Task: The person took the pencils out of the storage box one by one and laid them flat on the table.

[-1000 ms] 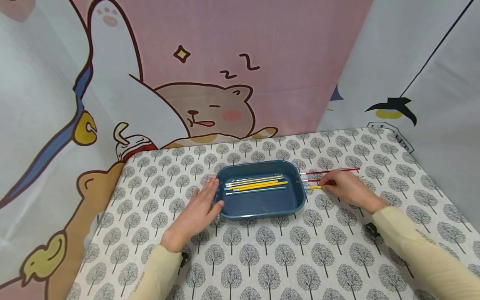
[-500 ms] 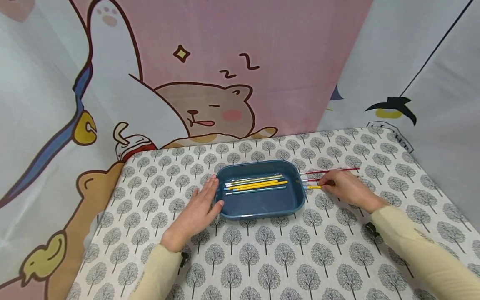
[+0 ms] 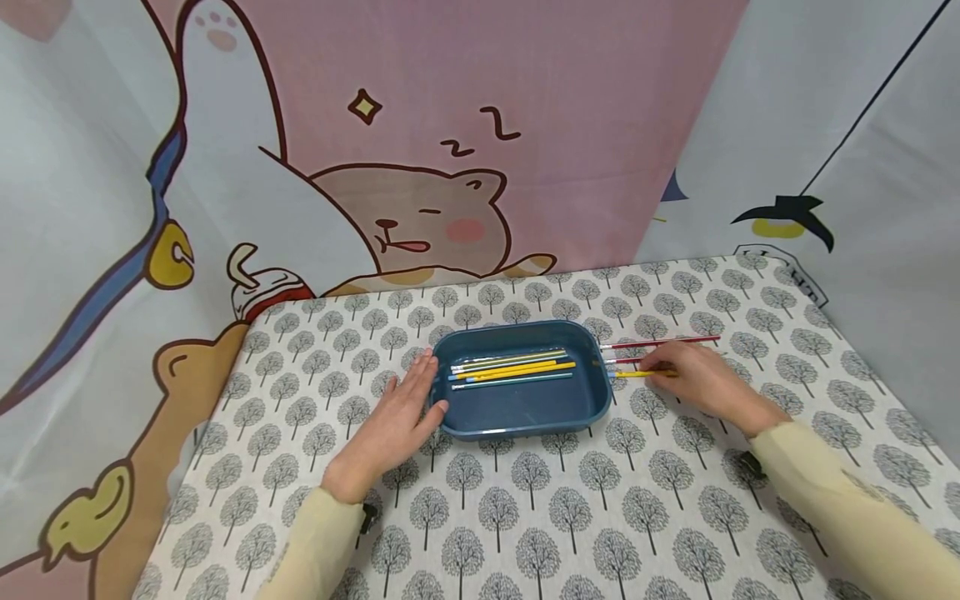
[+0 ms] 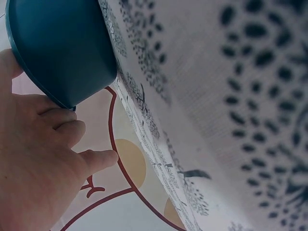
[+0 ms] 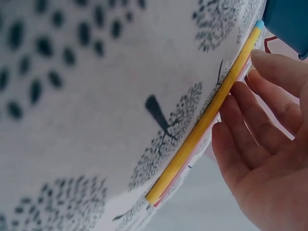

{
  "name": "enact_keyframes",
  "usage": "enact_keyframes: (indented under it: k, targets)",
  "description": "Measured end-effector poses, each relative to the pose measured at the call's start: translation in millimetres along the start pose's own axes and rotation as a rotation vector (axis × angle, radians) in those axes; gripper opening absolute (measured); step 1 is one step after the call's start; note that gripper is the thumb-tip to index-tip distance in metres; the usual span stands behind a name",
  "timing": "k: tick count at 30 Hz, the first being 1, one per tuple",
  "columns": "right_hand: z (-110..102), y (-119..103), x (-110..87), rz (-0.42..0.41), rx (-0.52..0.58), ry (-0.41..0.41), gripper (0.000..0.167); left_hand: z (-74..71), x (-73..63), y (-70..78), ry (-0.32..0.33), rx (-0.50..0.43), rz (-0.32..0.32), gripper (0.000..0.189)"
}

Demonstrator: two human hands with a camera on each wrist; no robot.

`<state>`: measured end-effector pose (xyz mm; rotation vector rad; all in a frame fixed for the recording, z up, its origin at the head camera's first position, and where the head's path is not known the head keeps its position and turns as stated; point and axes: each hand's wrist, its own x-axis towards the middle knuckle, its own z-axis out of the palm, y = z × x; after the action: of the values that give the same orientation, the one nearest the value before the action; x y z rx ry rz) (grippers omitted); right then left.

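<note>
A dark blue rectangular basin [image 3: 525, 413] holds several pencils [image 3: 517, 370], yellow and green, lying side by side. At its left end my left hand [image 3: 397, 417] rests with extended fingers against the rim, thumb at the near corner. Right of the basin, a yellow pencil [image 3: 628, 374] with a blue end lies on the cloth, pointing at the basin wall. My right hand [image 3: 697, 379] is over its right part; in the right wrist view the loosely bent fingers [image 5: 240, 125] lie alongside the yellow pencil [image 5: 202, 120] without closing round it.
Two red pencils lie beyond the yellow one: the farther red pencil [image 3: 690, 339] is fully seen, the nearer red pencil [image 3: 628, 360] is partly covered by my right hand. A tree-patterned cloth [image 3: 540, 517] covers the table. Cartoon-printed curtains [image 3: 600, 125] hang behind it.
My right hand has shifted slightly right and its fingers have loosened, so more of the yellow pencil shows. The left hand and the basin have stayed in place.
</note>
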<state>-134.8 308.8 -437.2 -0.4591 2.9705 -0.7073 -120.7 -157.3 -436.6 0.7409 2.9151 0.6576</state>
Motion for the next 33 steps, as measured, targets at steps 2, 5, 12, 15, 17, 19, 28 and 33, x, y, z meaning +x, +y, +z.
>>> enact_keyframes:
  k: [2,5,12,15,17,19,28,33]
  targets:
    - [-1,-2,-3.0,-0.006,-0.003,0.02,0.024,-0.3,-0.3,0.0,0.0,0.001,-0.002,0.07]
    - [-3,-4,-7.2,-0.007,-0.011,0.045,0.026,-0.8,-0.7,0.1,0.0,0.003,-0.004,0.07]
    - [-10,-5,-17.4,0.049,0.003,0.118,0.039,-1.5,-0.2,0.5,0.014,-0.001,0.015,0.071]
    - [-12,-4,-21.1,0.066,0.003,0.14,0.054,-2.0,-0.4,0.7,0.014,0.0,0.016,0.071]
    - [-14,-3,-23.1,0.07,0.005,0.147,0.06,-1.7,-0.3,0.5,0.013,0.004,0.016,0.071]
    - [-15,-3,-24.2,0.072,0.008,0.151,0.066,-1.7,-0.4,0.5,0.011,0.005,0.013,0.071]
    - [-21,-13,-23.3,0.032,-0.003,0.171,0.077,-0.9,0.3,0.6,0.005,0.0,0.004,0.069]
    - [-25,-27,-21.3,0.019,-0.014,0.18,0.078,-1.2,1.0,0.7,0.003,-0.001,0.003,0.069]
